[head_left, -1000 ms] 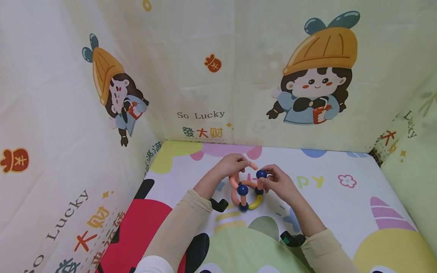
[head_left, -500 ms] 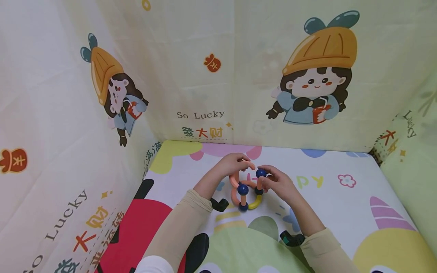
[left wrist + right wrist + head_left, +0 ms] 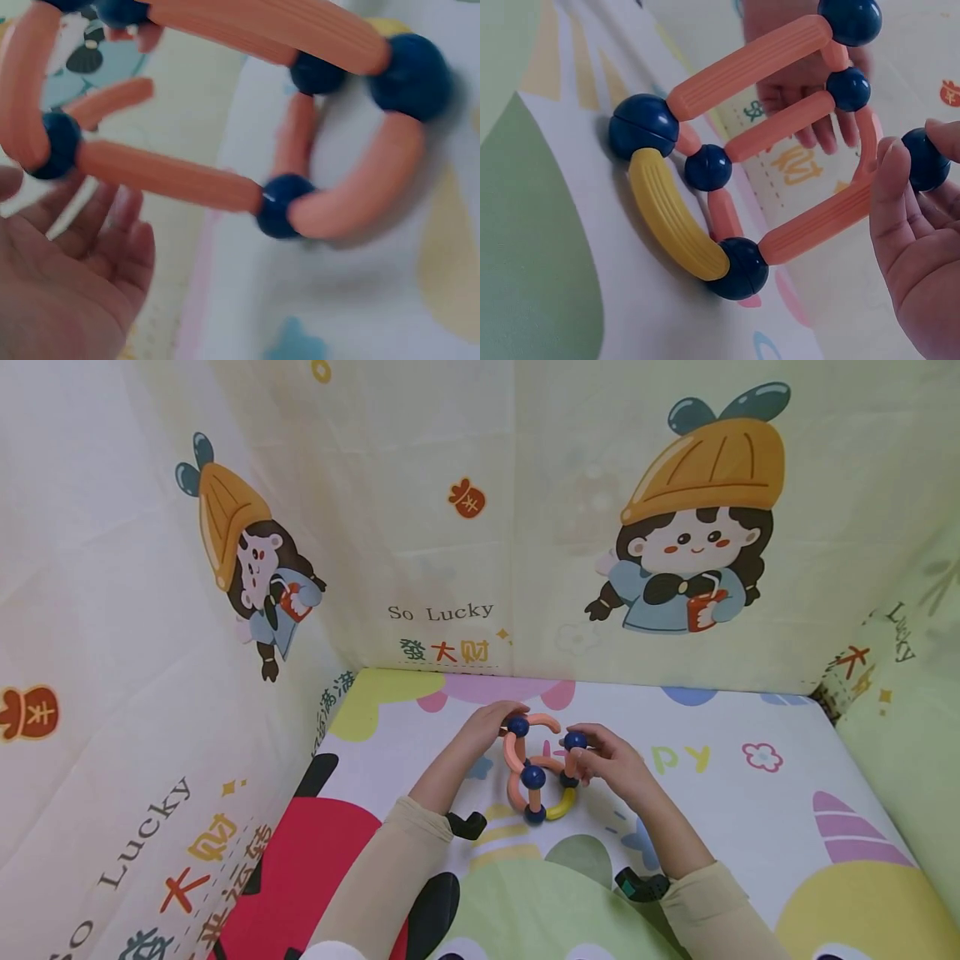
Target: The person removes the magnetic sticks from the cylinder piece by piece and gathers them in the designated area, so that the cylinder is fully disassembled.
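Note:
A toy frame of ribbed orange rods [image 3: 780, 127] and blue balls [image 3: 533, 777] stands on the patterned mat. One curved yellow rod [image 3: 673, 214] sits in its bottom ring. My right hand [image 3: 617, 760] pinches the blue ball [image 3: 928, 160] on top of the right upright between thumb and fingers. My left hand [image 3: 82, 262] is beside the top-left ball [image 3: 56, 145], palm turned up and fingers loosely bent, holding nothing. From that ball a curved orange rod [image 3: 546, 721] reaches right, its free end short of the ball in my right hand.
The mat [image 3: 720, 810] carries printed shapes and letters. Cloth walls [image 3: 555, 527] with cartoon figures rise at the back and both sides. Black wrist devices sit at the left wrist [image 3: 467, 825] and right wrist [image 3: 642, 885].
My left hand has let go of the curved orange rod and drawn back to the left, uncovering the top-left ball. My right hand keeps its pinch almost unmoved.

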Demonstrator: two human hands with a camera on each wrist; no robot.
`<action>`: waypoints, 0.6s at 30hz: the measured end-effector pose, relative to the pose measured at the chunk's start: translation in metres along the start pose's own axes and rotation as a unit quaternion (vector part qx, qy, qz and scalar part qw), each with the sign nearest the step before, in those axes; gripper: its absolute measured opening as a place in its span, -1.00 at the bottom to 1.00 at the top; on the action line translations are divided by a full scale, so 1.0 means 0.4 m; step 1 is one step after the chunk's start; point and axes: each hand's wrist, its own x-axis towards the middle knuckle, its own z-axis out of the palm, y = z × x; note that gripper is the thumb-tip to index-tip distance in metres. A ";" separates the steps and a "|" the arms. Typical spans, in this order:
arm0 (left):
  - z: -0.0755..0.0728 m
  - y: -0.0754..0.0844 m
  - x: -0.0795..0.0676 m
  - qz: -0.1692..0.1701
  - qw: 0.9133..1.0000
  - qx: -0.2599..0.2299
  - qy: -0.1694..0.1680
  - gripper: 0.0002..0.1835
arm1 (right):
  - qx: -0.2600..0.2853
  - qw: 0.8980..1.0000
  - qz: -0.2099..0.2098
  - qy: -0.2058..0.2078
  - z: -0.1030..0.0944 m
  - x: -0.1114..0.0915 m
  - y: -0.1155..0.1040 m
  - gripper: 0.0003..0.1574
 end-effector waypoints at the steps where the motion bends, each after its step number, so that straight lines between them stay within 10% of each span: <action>1: -0.001 -0.014 0.000 0.002 1.000 -0.016 -0.002 -0.56 | 0.003 1.000 -0.002 -0.002 0.000 -0.001 0.000 -0.39; 6: 0.007 -0.093 -0.008 -0.013 0.998 -0.069 0.000 -0.54 | 0.025 1.000 -0.010 -0.012 -0.001 -0.003 0.004 -0.41; 18: 0.061 -0.245 -0.042 0.054 0.998 0.012 -0.013 -0.52 | 0.030 0.999 -0.014 -0.015 0.002 0.001 0.013 -0.42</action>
